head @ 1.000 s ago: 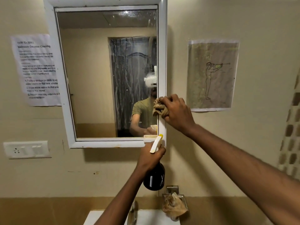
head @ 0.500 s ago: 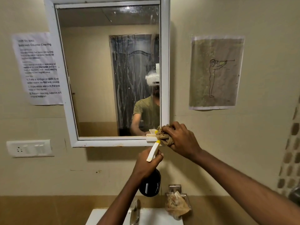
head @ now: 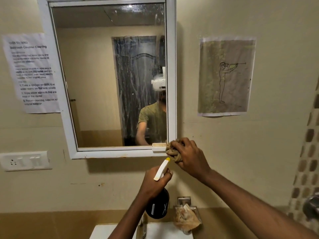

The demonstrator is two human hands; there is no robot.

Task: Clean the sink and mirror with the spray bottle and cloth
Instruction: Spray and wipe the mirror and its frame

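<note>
Landmark: mirror (head: 110, 80), white frame, on a beige wall.
Right hand: I'm seeing the right hand (head: 189, 157) bunching the cloth (head: 173, 152) in curled fingers, pressing it on the mirror's lower right frame corner, beside a small white clip.
Left hand: left hand (head: 155, 183) wrapping the spray bottle (head: 158, 206) neck, just below that corner, nozzle tilting up.
Edges/room: bare wall lying open below the mirror; sink (head: 103, 232) rim further down.
Surroundings: instruction sheet (head: 32, 73) left of mirror, drawing (head: 226, 76) right, switch plate (head: 25, 161) lower left.
Change: cloth hand sitting slightly further right and lower on the corner than half a second ago; bottle hand about the same.
</note>
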